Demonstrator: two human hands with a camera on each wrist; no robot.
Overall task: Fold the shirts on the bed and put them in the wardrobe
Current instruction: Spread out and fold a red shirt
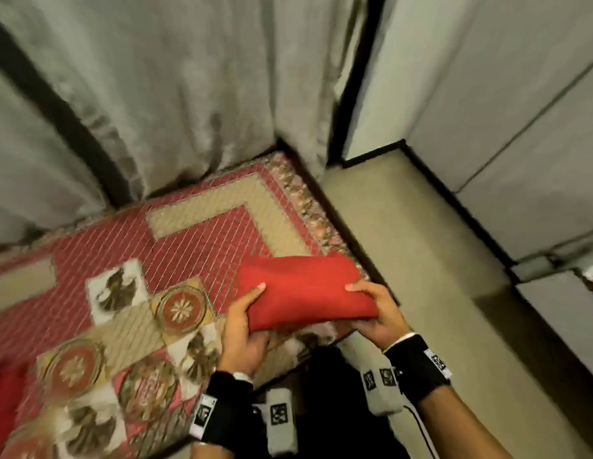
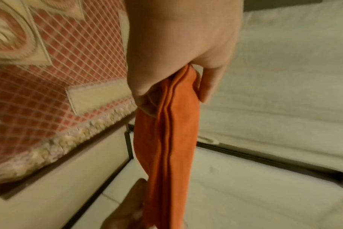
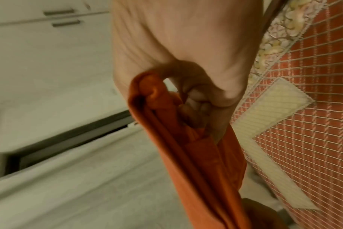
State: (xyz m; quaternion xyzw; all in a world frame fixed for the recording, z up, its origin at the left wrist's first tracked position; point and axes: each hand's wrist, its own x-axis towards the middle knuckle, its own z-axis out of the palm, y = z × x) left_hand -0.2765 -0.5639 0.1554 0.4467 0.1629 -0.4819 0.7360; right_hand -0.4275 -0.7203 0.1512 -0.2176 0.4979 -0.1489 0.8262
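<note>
A folded red shirt is held in the air over the near right corner of the bed. My left hand grips its left end, thumb on top and fingers beneath. My right hand grips its right end the same way. In the left wrist view the shirt shows as stacked orange-red layers pinched between thumb and fingers. In the right wrist view the curled fingers clasp the folded edge of the shirt. White wardrobe doors stand to the right.
The bed carries a red and beige patterned cover. Grey curtains hang behind it. A strip of beige floor runs between bed and wardrobe. More red cloth lies at the bed's left edge. Metal door handles show on the wardrobe.
</note>
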